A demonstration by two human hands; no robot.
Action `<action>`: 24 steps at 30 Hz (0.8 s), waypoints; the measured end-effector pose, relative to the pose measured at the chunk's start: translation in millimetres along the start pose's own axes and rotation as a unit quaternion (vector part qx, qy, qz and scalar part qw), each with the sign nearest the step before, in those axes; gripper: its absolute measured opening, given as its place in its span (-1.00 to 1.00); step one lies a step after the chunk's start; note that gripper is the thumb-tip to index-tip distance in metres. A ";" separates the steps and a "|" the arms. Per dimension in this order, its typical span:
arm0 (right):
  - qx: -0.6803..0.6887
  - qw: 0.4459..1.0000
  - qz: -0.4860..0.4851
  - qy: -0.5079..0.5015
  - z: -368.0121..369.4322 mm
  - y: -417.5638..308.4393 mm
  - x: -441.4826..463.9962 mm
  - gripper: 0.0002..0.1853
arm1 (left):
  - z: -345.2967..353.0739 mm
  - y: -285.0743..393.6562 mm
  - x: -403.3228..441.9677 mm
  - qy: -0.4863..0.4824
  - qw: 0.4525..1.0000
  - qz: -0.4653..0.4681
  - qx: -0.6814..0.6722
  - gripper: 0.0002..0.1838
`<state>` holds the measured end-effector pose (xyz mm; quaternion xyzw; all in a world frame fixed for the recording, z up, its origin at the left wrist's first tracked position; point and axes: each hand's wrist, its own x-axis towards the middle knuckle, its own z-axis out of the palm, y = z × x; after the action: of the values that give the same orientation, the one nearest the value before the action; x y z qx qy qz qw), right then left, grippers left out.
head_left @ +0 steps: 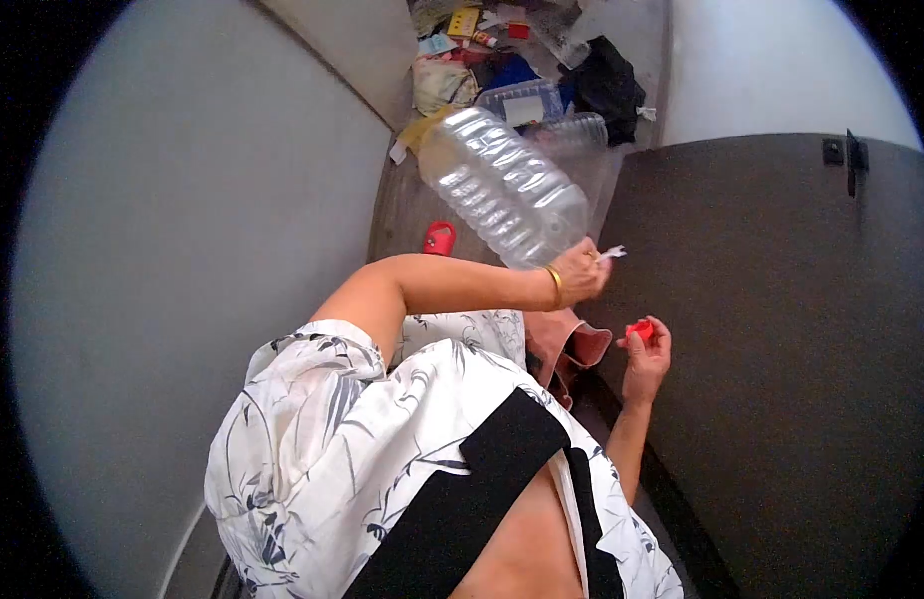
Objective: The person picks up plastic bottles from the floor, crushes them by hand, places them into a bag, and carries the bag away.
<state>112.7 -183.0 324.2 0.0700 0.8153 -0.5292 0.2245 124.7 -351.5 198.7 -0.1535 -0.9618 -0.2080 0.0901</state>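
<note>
My left hand (pixel 582 275), with a gold bangle at the wrist, is closed at the narrow end of a large clear plastic bottle (pixel 502 185). The bottle is tilted, its ribbed body stretching away to the upper left. A small white piece (pixel 612 254) sticks out beside the left fingers; whether it belongs to the bottle I cannot tell. Lower on the right, my right hand (pixel 647 361) pinches a red bottle cap (pixel 640 328) between its fingers, apart from the bottle.
Beyond the bottle, a pile of odds and ends covers the floor, with a black plastic bag (pixel 607 85), a clear container (pixel 522 102) and a cloth bundle (pixel 442 85). A red shoe (pixel 439 238) shows near the left wall (pixel 203 200). A dark door (pixel 781 329) stands close on the right.
</note>
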 end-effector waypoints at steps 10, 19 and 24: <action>0.033 0.951 0.301 0.059 -134.1 434.3 -81.2 -0.73 | 384.7 33.0 -124.5 -0.208 0.960 -0.172 -0.071 -0.53; -0.056 0.946 0.307 0.085 -128.2 443.5 -165.3 -0.81 | 280.1 13.0 -80.7 -0.340 0.906 -0.248 -0.044 -0.10; -0.157 0.966 0.199 0.050 -140.2 509.1 -122.6 -0.75 | 351.3 8.3 -138.1 -0.312 0.923 -0.192 -0.119 -0.32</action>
<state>359.9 176.5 2.4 0.2208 0.8681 -0.3349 0.2924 218.4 -229.6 -146.1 -0.0324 -0.9203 -0.2761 -0.2754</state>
